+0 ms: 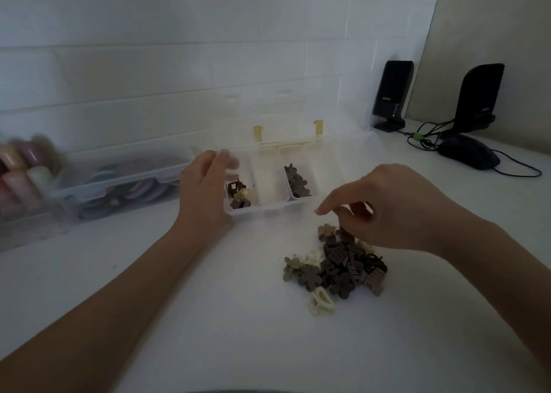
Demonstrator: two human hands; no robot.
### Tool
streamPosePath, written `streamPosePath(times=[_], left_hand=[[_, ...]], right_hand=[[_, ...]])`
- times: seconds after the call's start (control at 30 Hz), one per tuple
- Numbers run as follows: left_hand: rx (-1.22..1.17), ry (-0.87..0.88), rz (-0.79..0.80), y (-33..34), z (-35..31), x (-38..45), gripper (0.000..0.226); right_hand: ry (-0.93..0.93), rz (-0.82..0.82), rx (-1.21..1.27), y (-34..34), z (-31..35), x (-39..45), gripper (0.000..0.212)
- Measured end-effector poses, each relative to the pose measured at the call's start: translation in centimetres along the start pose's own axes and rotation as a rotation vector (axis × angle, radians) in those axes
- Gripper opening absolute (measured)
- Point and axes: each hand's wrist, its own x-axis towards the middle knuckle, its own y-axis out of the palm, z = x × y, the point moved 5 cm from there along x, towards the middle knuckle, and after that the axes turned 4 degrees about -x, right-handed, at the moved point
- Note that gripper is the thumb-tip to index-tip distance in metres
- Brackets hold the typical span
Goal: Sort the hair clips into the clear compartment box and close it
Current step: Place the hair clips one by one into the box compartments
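On the white table (pixel 208 318), against the tiled wall, the clear compartment box (pixel 269 206) stands with its lid (pixel 268 124) tipped up at the back, so transparent that its far edges nearly vanish. Its leftmost compartment holds a few brown and cream clips (pixel 240 197), the next looks bare, and the third holds dark flower-shaped clips (pixel 296 182); anything further right is hidden behind the right hand (pixel 396 210). The left hand (pixel 205 184) grips the box's left end, thumb over the rim, its other fingers out of sight. The right hand hovers over the loose pile of hair clips (pixel 340 267), fingers curled and slightly apart; I cannot tell whether they pinch anything. To the left, a blurred storage bin (pixel 125 184) shows only smears of colour. Two black speakers (pixel 393 94) and a mouse (pixel 468 151) sit far right.
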Motion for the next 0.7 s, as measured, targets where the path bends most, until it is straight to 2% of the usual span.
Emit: streamPosePath(times=[0.13,0.43,0.7], left_hand=[[-0.025,-0.020,-0.011,-0.2,0.1,0.2,0.028],[-0.007,-0.039,-0.005,-0.3,0.3,0.2,0.028],[0.002,-0.001,0.001,-0.2,0.1,0.2,0.029]], right_hand=[[0.027,0.150,-0.086,0.6,-0.2,0.0,0.025],[0.085,0.267,-0.016,1.4,-0.3,0.0,0.032],[0.072,0.197,0.068,2.0,0.1,0.3,0.016]])
